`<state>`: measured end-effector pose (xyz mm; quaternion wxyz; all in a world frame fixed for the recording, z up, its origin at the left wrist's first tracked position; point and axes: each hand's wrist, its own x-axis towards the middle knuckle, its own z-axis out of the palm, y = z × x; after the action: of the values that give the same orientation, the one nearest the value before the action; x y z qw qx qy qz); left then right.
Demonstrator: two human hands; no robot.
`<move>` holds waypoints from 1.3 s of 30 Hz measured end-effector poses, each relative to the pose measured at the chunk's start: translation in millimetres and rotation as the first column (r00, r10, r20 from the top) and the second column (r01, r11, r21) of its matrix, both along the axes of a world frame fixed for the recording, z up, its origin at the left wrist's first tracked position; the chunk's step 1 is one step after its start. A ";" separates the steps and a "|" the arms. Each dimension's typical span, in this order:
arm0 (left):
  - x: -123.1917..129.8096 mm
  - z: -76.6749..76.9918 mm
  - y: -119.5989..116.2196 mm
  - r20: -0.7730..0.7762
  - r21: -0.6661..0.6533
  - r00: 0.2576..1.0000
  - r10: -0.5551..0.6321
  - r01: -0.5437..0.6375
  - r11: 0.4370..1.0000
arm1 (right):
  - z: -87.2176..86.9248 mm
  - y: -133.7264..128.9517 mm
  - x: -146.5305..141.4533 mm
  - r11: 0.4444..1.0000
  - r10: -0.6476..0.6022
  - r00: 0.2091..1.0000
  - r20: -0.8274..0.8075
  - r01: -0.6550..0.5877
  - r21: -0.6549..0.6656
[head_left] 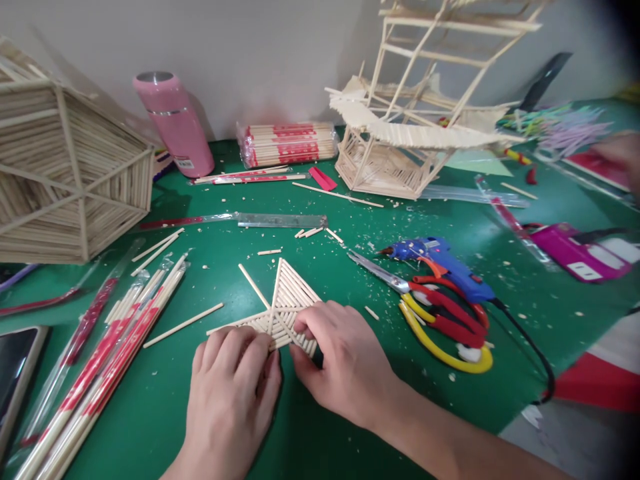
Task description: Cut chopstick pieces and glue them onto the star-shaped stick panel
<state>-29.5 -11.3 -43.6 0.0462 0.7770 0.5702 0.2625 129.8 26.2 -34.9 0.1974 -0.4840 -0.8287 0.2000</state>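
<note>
A partly filled panel of wooden sticks (295,287) lies on the green table, its pieces set in triangular sections around a centre point. My left hand (233,387) has its fingers curled over the panel's lower left edge. At the panel's right side, my right hand (345,363) grips the edge with thumb and bent forefinger. Both hands partly cover the panel. One loose stick (183,325) lies left of it, and a short offcut (270,252) sits above it. To the right are scissors (435,307) with red and yellow handles, beside a blue glue gun (443,263).
A large wooden-stick structure (75,167) stands at left, and a tiered stick frame (380,140) at the back. A pink bottle (175,123) and packaged chopsticks (287,145) are near the wall. More wrapped chopsticks (110,367) and a phone (17,373) lie left. A blurred person's hand (620,160) shows far right.
</note>
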 end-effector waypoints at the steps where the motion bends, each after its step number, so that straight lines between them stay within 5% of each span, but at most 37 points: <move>1: -0.4 0.3 -0.4 0.004 -0.012 1.000 -0.003 0.003 1.000 | 0.4 0.1 -0.1 1.000 -0.001 1.000 -0.001 0.001 -0.001; 14: -0.5 -2.0 0.3 0.016 0.007 1.000 -0.019 0.019 1.000 | 2.9 -0.4 -1.5 1.000 0.001 1.000 -0.017 -0.001 -0.014; 18: -0.1 0.3 -0.9 0.029 0.078 0.999 0.039 -0.042 0.996 | 10.2 5.0 8.8 0.993 -0.016 0.965 -0.263 0.046 0.108; 21: -2.8 4.8 -3.8 0.124 0.191 0.989 0.082 -0.104 0.976 | 7.7 13.2 22.4 0.947 -0.094 0.844 -0.527 0.239 0.214; 24: -7.5 8.0 -6.0 0.214 0.257 0.972 0.092 -0.147 0.955 | -2.8 21.0 34.0 0.897 -0.174 0.763 -0.622 0.384 0.220; 29: -12.1 7.1 -4.4 0.265 0.269 0.954 0.139 -0.211 0.940 | -15.4 28.8 42.1 0.852 -0.216 0.754 -0.621 0.456 0.256; 39: -16.6 2.7 -4.9 0.224 0.308 0.961 0.161 -0.226 0.924 | -10.7 30.9 36.6 0.838 -0.157 0.802 -0.577 0.417 0.352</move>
<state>-46.1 -16.2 -40.9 -0.0553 0.6839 0.5850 0.4325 166.4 57.0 -45.7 0.5543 -0.4724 -0.6795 0.0882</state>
